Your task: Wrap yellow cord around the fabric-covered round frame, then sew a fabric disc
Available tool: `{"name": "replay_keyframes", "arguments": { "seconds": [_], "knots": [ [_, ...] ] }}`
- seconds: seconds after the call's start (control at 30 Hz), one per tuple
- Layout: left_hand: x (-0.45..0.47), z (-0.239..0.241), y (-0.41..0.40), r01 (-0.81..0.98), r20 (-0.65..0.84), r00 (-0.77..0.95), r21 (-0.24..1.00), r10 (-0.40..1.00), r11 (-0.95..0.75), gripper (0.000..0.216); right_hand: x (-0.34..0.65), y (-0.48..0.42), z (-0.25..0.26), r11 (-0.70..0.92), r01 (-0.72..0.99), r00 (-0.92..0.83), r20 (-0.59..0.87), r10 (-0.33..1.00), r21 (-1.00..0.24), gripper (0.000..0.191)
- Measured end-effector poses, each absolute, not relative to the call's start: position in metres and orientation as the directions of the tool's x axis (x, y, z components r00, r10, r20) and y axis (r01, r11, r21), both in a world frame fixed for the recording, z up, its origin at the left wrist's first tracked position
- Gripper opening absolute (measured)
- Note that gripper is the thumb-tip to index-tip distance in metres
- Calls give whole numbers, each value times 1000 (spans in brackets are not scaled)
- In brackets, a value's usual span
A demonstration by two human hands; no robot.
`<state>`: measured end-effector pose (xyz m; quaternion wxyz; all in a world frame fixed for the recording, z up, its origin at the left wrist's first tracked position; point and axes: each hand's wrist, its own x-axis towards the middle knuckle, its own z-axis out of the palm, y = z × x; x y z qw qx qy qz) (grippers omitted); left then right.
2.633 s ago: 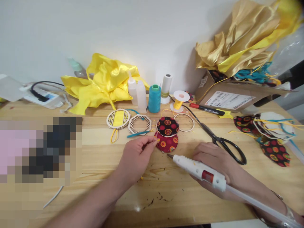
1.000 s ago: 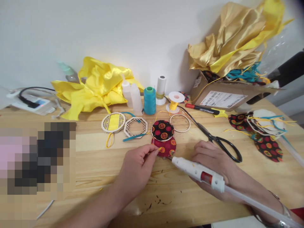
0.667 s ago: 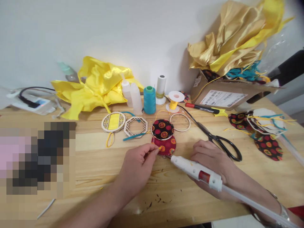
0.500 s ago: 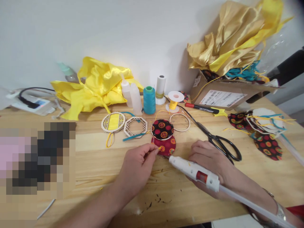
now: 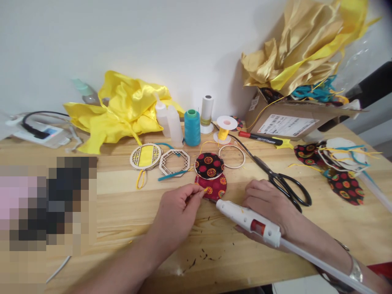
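Observation:
My left hand (image 5: 177,210) is closed in a pinch on the end of a thin yellow cord (image 5: 203,190), pressing it at the edge of a red patterned fabric disc (image 5: 214,187). A black patterned fabric disc (image 5: 209,165) overlaps that disc from behind. My right hand (image 5: 269,206) grips a white hot glue gun (image 5: 248,220), and its nozzle touches the red disc's near edge.
Wooden lattice frames (image 5: 174,162), a wooden ring (image 5: 232,156), thread spools (image 5: 192,127), glue bottles (image 5: 171,120) and yellow satin (image 5: 122,108) lie behind. Black scissors (image 5: 281,183) lie right of my right hand. A cardboard box (image 5: 294,118) and fabric cut-outs (image 5: 339,171) are at the right.
The glue gun has moved left and forward until its nozzle reaches the red disc's edge. My left hand has kept its pinch on the cord at the disc.

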<state>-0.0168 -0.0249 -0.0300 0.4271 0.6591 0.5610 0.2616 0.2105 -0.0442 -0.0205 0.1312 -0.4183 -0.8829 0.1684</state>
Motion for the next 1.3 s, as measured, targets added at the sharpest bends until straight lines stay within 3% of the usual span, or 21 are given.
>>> {"name": "replay_keyframes", "arguments": {
  "seconds": [0.3, 0.7, 0.97, 1.3],
  "knots": [
    [-17, -31, -25, 507, -127, 234, 862, 964, -10, 22, 216, -45, -29, 601, 736, -585, 153, 796, -312, 29],
    [-16, -30, -25, 502, -126, 233, 865, 964, -8, 22, 207, -44, -18, 585, 732, -592, 99, 800, -349, 25],
    [-17, -32, -25, 529, -132, 224, 848, 966, -7, 22, 214, -48, -26, 587, 771, -557, 186, 810, -247, 29],
    [-16, -31, -25, 535, -126, 233, 845, 964, -19, 21, 208, -44, -22, 600, 749, -588, 135, 798, -283, 28]
  ]
}}
